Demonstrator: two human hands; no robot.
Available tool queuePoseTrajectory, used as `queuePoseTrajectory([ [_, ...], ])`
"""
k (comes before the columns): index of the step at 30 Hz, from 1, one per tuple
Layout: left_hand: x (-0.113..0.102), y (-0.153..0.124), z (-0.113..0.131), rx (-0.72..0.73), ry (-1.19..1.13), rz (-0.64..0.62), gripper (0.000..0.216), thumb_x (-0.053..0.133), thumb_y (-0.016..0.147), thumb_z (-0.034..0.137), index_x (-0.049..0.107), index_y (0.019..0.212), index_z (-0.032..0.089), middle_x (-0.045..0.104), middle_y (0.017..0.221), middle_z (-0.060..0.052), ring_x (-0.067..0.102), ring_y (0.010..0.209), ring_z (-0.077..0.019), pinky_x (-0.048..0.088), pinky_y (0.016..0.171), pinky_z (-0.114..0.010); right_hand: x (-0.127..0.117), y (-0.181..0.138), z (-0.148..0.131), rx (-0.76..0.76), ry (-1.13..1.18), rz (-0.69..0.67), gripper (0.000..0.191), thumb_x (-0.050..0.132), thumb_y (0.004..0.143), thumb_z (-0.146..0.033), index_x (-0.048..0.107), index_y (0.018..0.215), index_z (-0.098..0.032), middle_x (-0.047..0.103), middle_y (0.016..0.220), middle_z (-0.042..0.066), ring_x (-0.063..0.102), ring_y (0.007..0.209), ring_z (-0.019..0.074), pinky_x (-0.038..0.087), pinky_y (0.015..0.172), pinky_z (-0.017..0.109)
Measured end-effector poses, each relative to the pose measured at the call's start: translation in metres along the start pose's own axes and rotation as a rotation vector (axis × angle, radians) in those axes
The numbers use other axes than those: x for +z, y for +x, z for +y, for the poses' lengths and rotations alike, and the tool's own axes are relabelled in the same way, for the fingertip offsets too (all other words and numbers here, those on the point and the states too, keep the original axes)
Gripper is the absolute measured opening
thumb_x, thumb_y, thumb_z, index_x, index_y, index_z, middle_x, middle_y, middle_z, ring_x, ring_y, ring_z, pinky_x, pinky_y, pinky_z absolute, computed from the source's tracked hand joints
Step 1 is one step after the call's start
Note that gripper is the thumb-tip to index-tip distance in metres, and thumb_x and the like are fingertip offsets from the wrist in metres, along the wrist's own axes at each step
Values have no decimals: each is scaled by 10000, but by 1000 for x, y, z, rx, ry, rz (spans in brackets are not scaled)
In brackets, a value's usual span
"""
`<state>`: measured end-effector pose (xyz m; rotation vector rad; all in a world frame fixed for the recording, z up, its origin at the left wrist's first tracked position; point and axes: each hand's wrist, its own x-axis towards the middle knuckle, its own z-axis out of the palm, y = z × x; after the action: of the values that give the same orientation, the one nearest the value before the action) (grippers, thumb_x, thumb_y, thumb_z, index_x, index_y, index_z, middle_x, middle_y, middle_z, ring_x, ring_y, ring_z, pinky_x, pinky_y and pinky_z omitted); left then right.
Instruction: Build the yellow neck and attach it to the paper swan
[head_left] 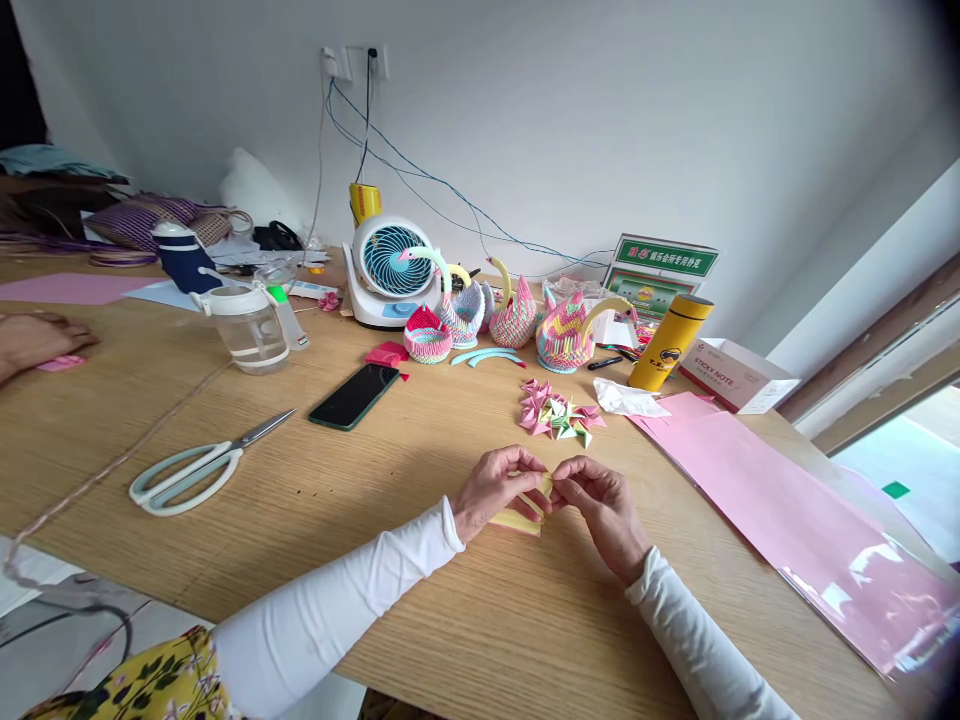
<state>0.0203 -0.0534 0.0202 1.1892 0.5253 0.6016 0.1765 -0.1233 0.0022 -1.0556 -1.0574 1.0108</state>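
My left hand (496,488) and my right hand (600,503) meet over the wooden table (375,560), fingers pinched together on a small yellow paper piece (546,486). Under the left hand lies a small stack of yellow paper slips (516,521). Just beyond the hands sits a pile of folded pink, green and white paper triangles (556,413). Both arms wear white sleeves.
Scissors (196,468) and a black phone (354,395) lie to the left. Paper swans (517,320), a small fan (390,268), a yellow flask (669,343) and a water jug (247,325) stand farther back. Pink sheets (787,510) cover the right side. Another person's hand (34,342) rests at far left.
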Motion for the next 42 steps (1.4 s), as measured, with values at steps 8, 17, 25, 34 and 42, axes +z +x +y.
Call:
queuePoseTrajectory([
  [8, -1, 1, -1, 14, 14, -21, 470, 766, 681, 520, 569, 827, 119, 619, 788, -21, 685, 615, -146, 532, 495, -216, 0, 1, 1, 10, 7, 11, 306, 829, 711, -383, 666, 880, -187, 663, 715, -4, 635, 584, 118, 540, 557, 233],
  [17, -4, 1, -5, 112, 92, -56, 406, 703, 772, 492, 599, 871, 112, 615, 838, -26, 690, 658, -148, 556, 519, -223, 0, -1, -2, 23, -70, 48, 325, 797, 733, -439, 681, 829, -151, 675, 673, 28, 650, 619, 146, 552, 598, 263],
  [25, -4, 2, -8, 113, 150, -28, 437, 708, 750, 521, 592, 859, 114, 600, 787, -20, 677, 603, -138, 548, 475, -212, 1, -1, -5, 33, -147, 28, 364, 723, 794, -497, 671, 854, -142, 676, 668, 46, 638, 626, 159, 547, 605, 278],
  [34, 0, -1, -9, 133, 254, 24, 479, 670, 753, 575, 598, 863, 115, 637, 758, -50, 674, 576, -141, 531, 428, -191, 0, -4, -5, 25, -247, 9, 379, 726, 785, -515, 652, 849, -149, 681, 720, 54, 646, 623, 161, 546, 603, 279],
  [42, 0, -1, -9, 103, 217, 13, 499, 688, 722, 594, 584, 824, 117, 620, 742, -36, 666, 548, -135, 520, 414, -193, 1, -3, -5, 48, -238, 10, 433, 672, 801, -584, 634, 846, -156, 670, 666, 47, 651, 606, 175, 548, 608, 296],
])
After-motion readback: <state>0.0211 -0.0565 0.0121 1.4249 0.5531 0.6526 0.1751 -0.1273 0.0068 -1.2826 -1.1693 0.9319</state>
